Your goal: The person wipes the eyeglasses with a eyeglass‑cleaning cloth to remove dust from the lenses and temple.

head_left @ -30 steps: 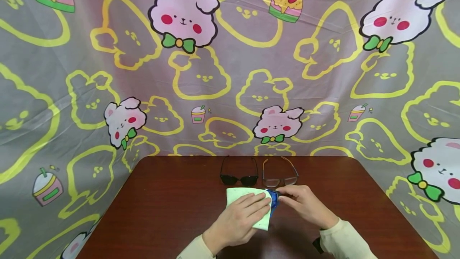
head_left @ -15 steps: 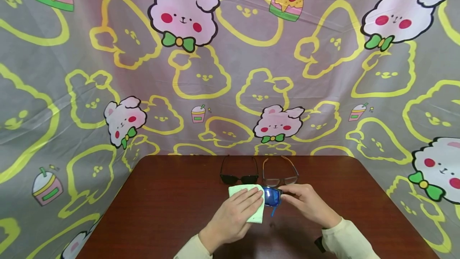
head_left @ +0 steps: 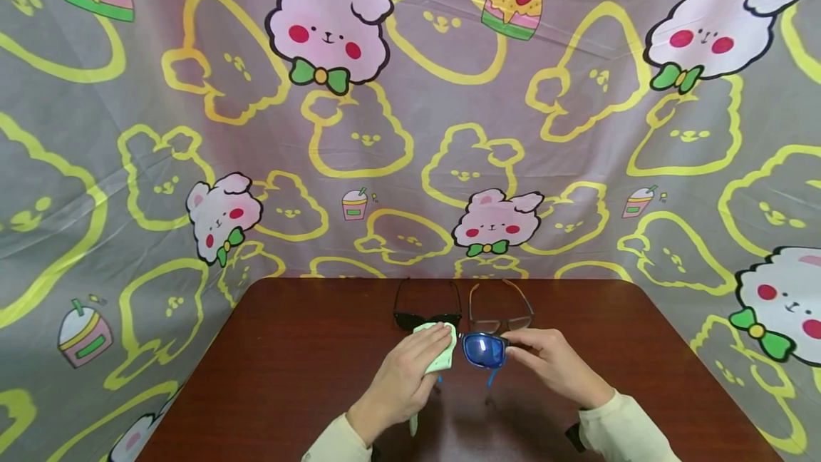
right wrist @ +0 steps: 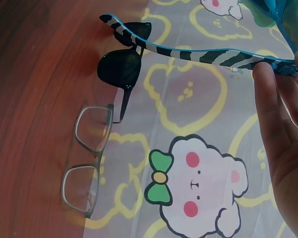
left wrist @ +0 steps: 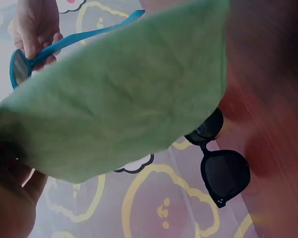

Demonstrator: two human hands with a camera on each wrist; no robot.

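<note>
My right hand (head_left: 554, 366) pinches the blue-lensed sunglasses (head_left: 484, 350) at the hinge on their right side, holding them up over the table. A light green cloth (head_left: 444, 358) is gripped by my left hand (head_left: 400, 373), whose fingers lie over it at the other lens. That lens is mostly hidden in the head view. The cloth (left wrist: 124, 94) fills much of the left wrist view and hangs down loosely. In the right wrist view, a zebra-striped temple (right wrist: 193, 53) with blue edges reaches out from the pinching fingers.
Black sunglasses (head_left: 410, 320) and clear-lensed eyeglasses (head_left: 500, 324) with orange temple tips stand side by side toward the back of the brown table (head_left: 288, 348). A patterned curtain (head_left: 398, 127) encloses the back and sides.
My left hand and the cloth have slid leftward across the sunglasses, uncovering the right blue lens. The cloth looks more bunched. My right hand keeps its hold, nearly still.
</note>
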